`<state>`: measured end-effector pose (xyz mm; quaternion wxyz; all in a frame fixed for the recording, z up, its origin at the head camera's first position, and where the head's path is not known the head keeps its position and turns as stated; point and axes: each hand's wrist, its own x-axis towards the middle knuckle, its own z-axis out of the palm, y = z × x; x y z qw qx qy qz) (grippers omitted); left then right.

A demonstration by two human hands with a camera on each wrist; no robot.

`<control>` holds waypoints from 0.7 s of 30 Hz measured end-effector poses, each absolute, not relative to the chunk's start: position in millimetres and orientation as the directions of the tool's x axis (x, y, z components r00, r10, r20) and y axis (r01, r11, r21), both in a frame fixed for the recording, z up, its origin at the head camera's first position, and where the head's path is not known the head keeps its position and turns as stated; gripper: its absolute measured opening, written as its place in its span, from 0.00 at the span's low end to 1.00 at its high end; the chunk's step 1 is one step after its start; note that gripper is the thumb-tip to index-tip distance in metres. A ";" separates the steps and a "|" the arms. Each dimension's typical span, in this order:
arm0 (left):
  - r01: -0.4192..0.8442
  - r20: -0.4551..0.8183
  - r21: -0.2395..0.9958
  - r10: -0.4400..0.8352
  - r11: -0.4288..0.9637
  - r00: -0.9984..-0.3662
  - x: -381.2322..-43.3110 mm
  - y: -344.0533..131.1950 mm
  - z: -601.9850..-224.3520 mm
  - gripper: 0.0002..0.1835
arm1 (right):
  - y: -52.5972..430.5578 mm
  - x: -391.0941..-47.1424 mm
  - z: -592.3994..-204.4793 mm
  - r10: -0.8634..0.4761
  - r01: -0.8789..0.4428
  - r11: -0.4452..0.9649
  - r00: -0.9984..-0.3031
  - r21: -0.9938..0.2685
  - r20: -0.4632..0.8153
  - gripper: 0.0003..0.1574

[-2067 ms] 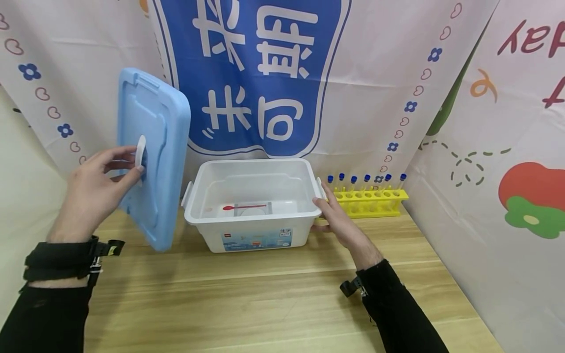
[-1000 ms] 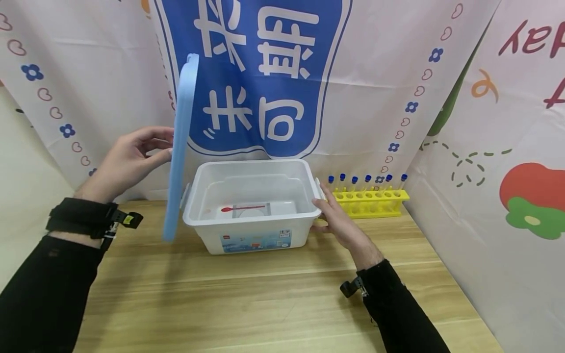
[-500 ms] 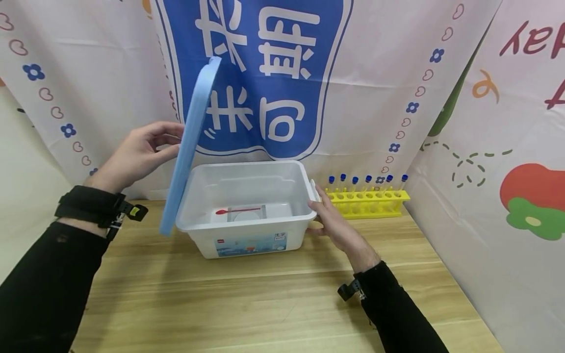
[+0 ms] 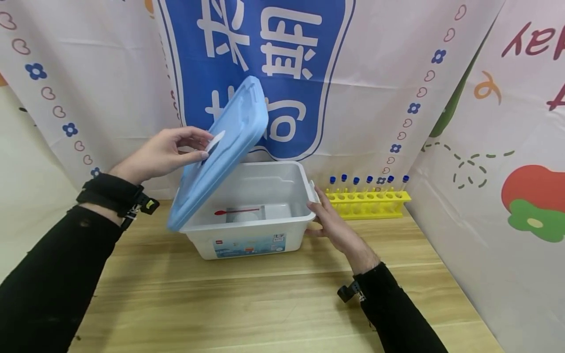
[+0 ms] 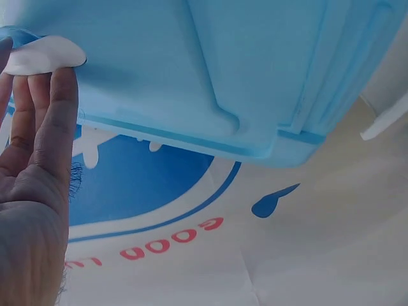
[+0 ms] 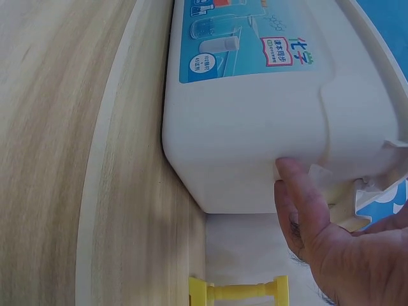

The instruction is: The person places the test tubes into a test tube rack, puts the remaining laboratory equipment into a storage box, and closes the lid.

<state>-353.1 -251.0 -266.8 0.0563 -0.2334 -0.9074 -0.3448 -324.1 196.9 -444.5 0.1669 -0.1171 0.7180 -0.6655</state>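
Observation:
My left hand (image 4: 163, 152) pinches the white handle (image 4: 215, 141) on top of a light-blue lid (image 4: 238, 128). Tilted steeply, the lid has its low edge at the left rim of a white plastic storage box (image 4: 295, 238); its high edge leans up toward the back wall. In the left wrist view, fingertips hook under the handle (image 5: 48, 56). My right hand (image 4: 333, 218) grips the box's right end by the rim and side handle, and fingers press the end wall in the right wrist view. Inside the box lie a red spoon (image 4: 219, 212) and a clear square piece (image 4: 245, 216).
A yellow rack (image 4: 366, 197) of blue-capped test tubes stands just right of the box, close to my right hand. Behind hangs a printed cloth (image 4: 366, 113). The wooden table (image 4: 247, 304) stretches in front, with a wall cloth along the right side.
My left hand has carried the lid rightward from beside the box and tipped it from upright to slanting over the box's left part. The box has shifted slightly left with my right hand.

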 end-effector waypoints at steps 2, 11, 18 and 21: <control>0.467 0.251 0.579 0.399 0.668 -0.882 -354.9 -246.9 -266.6 0.24 | 196.8 -324.6 -444.6 -0.392 0.050 0.091 -0.917 -0.995 -0.082 0.49; 0.510 0.220 0.516 0.470 0.688 -0.855 -361.6 -227.4 -270.1 0.23 | 196.7 -325.0 -443.8 -0.399 0.049 0.091 -0.913 -0.995 -0.082 0.50; 0.521 0.159 0.483 0.515 0.704 -0.842 -363.1 -208.6 -274.5 0.21 | 197.2 -323.9 -443.1 -0.409 0.049 0.094 -0.909 -0.994 -0.083 0.51; 0.529 0.137 0.470 0.534 0.707 -0.835 -364.3 -200.8 -276.6 0.20 | 197.4 -322.7 -441.9 -0.405 0.057 0.096 -0.910 -0.994 -0.091 0.51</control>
